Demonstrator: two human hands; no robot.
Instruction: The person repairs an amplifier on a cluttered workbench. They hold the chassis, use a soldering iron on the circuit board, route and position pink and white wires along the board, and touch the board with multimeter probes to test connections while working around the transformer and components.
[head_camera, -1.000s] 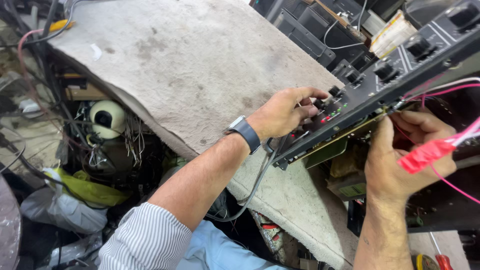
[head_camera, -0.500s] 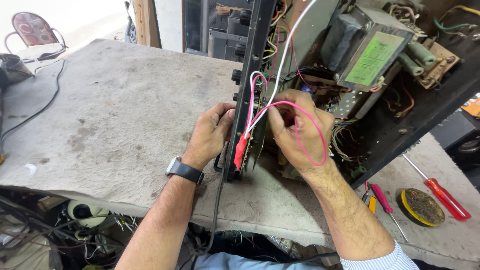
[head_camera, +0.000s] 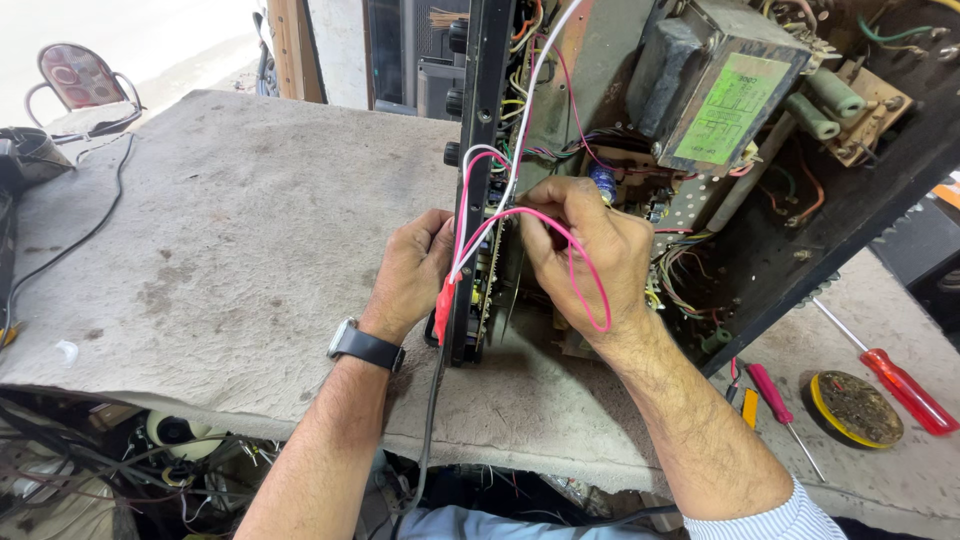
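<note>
Item list, left to right, as I see it from the head view. Grey cloth-covered bench (head_camera: 220, 260). My left hand (head_camera: 412, 272), wristwatch (head_camera: 365, 347) on the wrist, fingers curled against the black front panel (head_camera: 478, 180) of the open amplifier chassis (head_camera: 760, 230), which stands on edge on the bench. My right hand (head_camera: 585, 250) inside the chassis, fingertips pinching a pink wire (head_camera: 585, 290) that loops across its back. Green-labelled transformer (head_camera: 725, 85). Pink-handled screwdriver (head_camera: 775, 392), round solder-paste tin (head_camera: 855, 408), red screwdriver (head_camera: 905, 385).

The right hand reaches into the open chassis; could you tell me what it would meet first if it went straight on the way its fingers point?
Most likely the black front panel edge and the wiring behind it: the right hand has its fingers curled leftward around a pink wire. Depth is unclear.
</note>
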